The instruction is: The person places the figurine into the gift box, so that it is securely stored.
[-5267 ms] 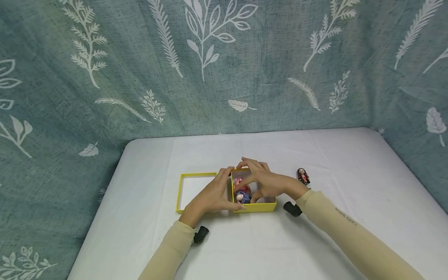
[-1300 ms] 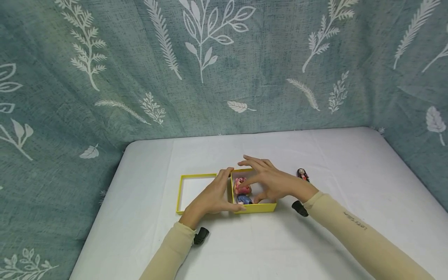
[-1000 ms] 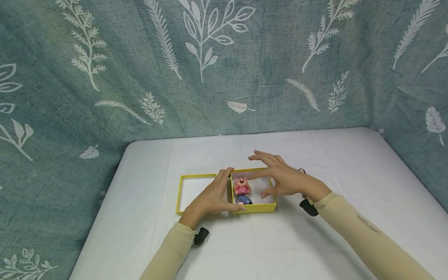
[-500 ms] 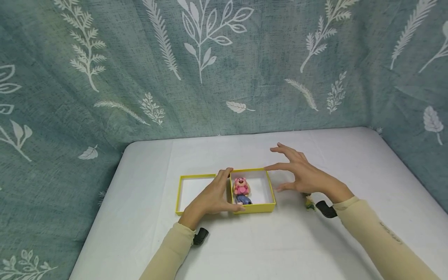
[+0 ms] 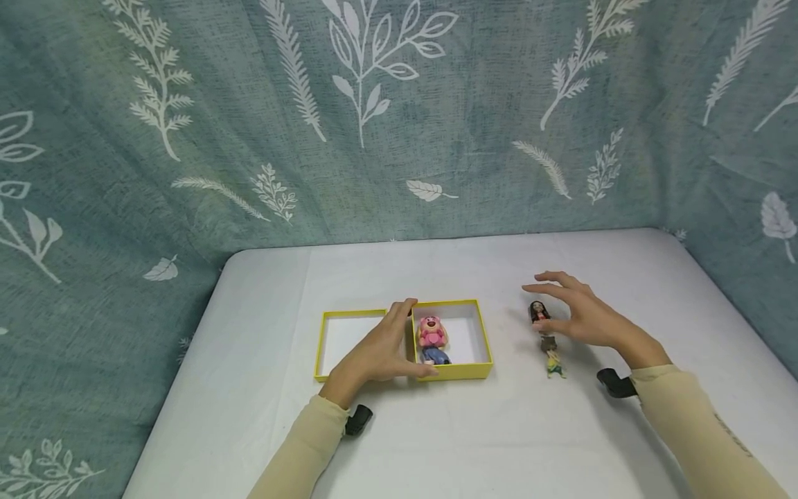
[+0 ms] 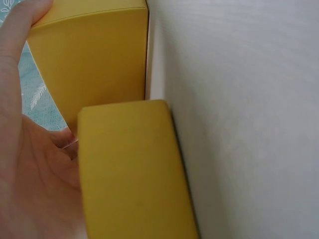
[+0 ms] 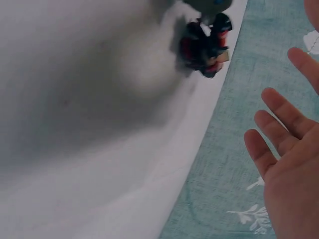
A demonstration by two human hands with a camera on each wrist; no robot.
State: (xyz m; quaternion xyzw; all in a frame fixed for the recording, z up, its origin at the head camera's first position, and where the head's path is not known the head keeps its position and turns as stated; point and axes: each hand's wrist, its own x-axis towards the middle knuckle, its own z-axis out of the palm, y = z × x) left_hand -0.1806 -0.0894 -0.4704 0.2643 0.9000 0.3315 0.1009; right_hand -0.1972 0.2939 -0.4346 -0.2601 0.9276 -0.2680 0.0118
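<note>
Yellow box was grasped by the left hand, perhaps for steadiness. Right of it, the empty right hand hovered near a figurine.

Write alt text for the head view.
A person's left hand holds an open yellow box containing a pink bear and a blue figure. The open right hand is by a dark-haired doll, with a yellow-green figure nearer the viewer. A shallow yellow lid lies left of the box on the white table.
</note>
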